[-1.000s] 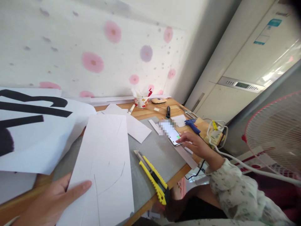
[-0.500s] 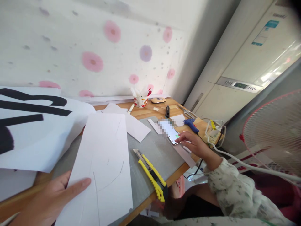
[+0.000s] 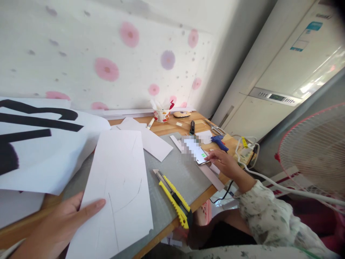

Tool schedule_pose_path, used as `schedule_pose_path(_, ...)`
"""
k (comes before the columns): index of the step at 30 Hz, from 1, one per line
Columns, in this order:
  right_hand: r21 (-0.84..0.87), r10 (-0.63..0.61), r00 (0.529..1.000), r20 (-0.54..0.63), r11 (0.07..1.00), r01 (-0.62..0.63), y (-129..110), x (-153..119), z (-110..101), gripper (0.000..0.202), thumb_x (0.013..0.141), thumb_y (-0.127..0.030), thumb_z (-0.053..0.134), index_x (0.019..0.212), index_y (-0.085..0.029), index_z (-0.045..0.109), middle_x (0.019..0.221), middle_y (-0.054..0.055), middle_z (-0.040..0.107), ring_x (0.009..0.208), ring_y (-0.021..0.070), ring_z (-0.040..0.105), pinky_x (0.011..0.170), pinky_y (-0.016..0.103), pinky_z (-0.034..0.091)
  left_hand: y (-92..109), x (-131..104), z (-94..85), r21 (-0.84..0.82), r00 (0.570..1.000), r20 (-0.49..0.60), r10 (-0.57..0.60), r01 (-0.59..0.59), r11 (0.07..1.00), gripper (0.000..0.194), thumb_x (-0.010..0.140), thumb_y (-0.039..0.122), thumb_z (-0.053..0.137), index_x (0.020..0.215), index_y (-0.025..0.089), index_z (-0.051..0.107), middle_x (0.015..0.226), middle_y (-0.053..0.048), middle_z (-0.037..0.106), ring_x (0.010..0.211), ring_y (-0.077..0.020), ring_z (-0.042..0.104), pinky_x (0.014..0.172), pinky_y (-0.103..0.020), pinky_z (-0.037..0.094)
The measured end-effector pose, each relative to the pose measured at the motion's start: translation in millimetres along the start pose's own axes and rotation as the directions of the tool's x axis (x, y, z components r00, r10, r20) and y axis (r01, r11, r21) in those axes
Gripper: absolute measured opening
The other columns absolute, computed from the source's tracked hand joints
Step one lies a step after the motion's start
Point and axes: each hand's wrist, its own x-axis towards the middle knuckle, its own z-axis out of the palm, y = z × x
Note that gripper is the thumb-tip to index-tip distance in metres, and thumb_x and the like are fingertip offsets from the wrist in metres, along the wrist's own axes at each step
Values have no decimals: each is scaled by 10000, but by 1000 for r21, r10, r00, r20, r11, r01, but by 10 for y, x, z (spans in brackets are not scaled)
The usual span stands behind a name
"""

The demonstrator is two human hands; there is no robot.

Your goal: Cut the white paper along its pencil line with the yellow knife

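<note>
In the head view, clasping a white board (image 3: 121, 172) over the grey mat (image 3: 195, 176) with the left hand (image 3: 64, 219); touching the phone (image 3: 198, 153) with a loosely curled, empty right hand (image 3: 225, 163). Crowded by a yellow cutter (image 3: 174, 198) between, a blue glue gun (image 3: 220, 143) beyond.

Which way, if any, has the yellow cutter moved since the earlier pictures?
No: against the grey mat, the yellow cutter keeps the same place and slant.
</note>
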Motion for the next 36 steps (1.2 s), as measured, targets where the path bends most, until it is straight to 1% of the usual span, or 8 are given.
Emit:
schedule_pose_path(5,-25,-2,1000,18,1000,2,-16,-13,18,113,820,-181,569,824,-250,658,915,52,784,958,275,690,871,424,529,8,28,-12,-23,995,16,-103,104,994,751,236,228,1016,956,242,803,678,-12,792,543,-313,727,477,-343,616)
schedule_pose_path(10,-52,-15,1000,18,999,16,-34,-15,28,135,846,-188,560,844,-243,684,925,65,766,962,277,681,884,428,519,-12,8,-9,-16,999,36,-37,38,999,711,379,276,1010,1050,241,779,655,3,784,502,-284,714,437,-315,594)
schedule_pose_path(16,-75,-48,998,37,996,50,-61,-12,6,181,861,-187,557,850,-233,732,882,65,749,919,257,684,857,391,516,-26,-6,-26,-4,997,60,-47,47,999,702,397,305,1007,1057,239,778,695,-11,796,570,-324,741,496,-366,627)
schedule_pose_path(20,-90,-53,998,42,994,56,-81,-11,-7,181,869,-195,556,855,-227,733,872,68,743,891,254,678,833,382,507,-44,9,-40,13,999,47,-26,25,1000,700,400,316,1006,1059,248,779,671,-3,789,539,-310,729,471,-347,613)
schedule_pose_path(24,-107,-51,997,57,993,56,-99,1,-12,182,866,-182,547,833,-228,720,838,61,736,864,254,676,814,374,498,-56,26,-36,18,997,69,-21,20,1000,687,428,318,998,1074,259,773,738,4,806,605,-308,746,535,-342,628)
schedule_pose_path(29,-126,-47,996,70,990,55,-94,18,-2,153,852,-178,551,807,-233,687,849,58,751,873,266,671,821,386,493,-55,35,-32,40,997,63,53,-56,998,639,406,325,1001,1006,291,786,786,20,813,668,-303,748,603,-329,641)
schedule_pose_path(33,-133,-50,995,81,989,61,-113,18,-9,153,869,-191,544,817,-232,682,842,53,748,875,258,667,826,381,492,-57,31,-34,76,997,51,62,-65,995,604,405,372,999,967,296,791,724,25,797,648,-296,734,598,-330,642)
schedule_pose_path(36,-139,-55,995,87,988,66,-131,16,-16,161,878,-192,537,822,-224,685,848,59,744,879,255,663,845,386,487,-72,47,-38,114,995,61,81,-87,990,616,415,418,990,982,288,787,748,20,802,660,-306,737,611,-343,646)
